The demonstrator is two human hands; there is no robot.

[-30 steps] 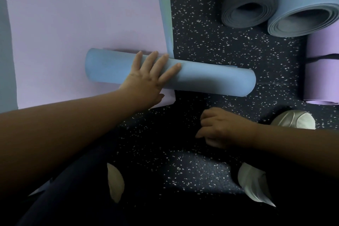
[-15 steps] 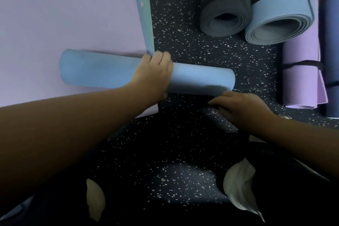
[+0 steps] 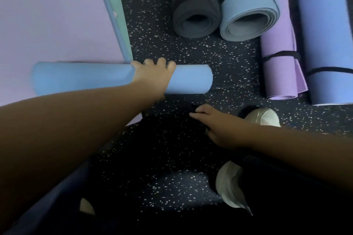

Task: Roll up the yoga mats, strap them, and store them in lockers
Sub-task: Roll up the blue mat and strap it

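A rolled light-blue yoga mat (image 3: 80, 78) lies crosswise on the near end of a flat lilac mat (image 3: 57, 15) and sticks out over the dark speckled floor. My left hand (image 3: 152, 74) grips the roll near its middle, fingers curled over the top. My right hand (image 3: 215, 124) is low over the floor below the roll's right end. Its fingertips pinch what looks like a black strap (image 3: 193, 106), which is hard to make out against the floor.
A teal mat edge (image 3: 114, 5) shows beside the lilac mat. Strapped rolls lie at the back right: grey (image 3: 194, 15), pale blue (image 3: 248, 5), purple (image 3: 278, 74), blue (image 3: 328, 44). My white shoes (image 3: 265, 116) (image 3: 231, 187) are near the right hand.
My left hand went from resting flat on the roll to gripping it with curled fingers. My right hand reached to the roll's right end, then dropped back to the floor.
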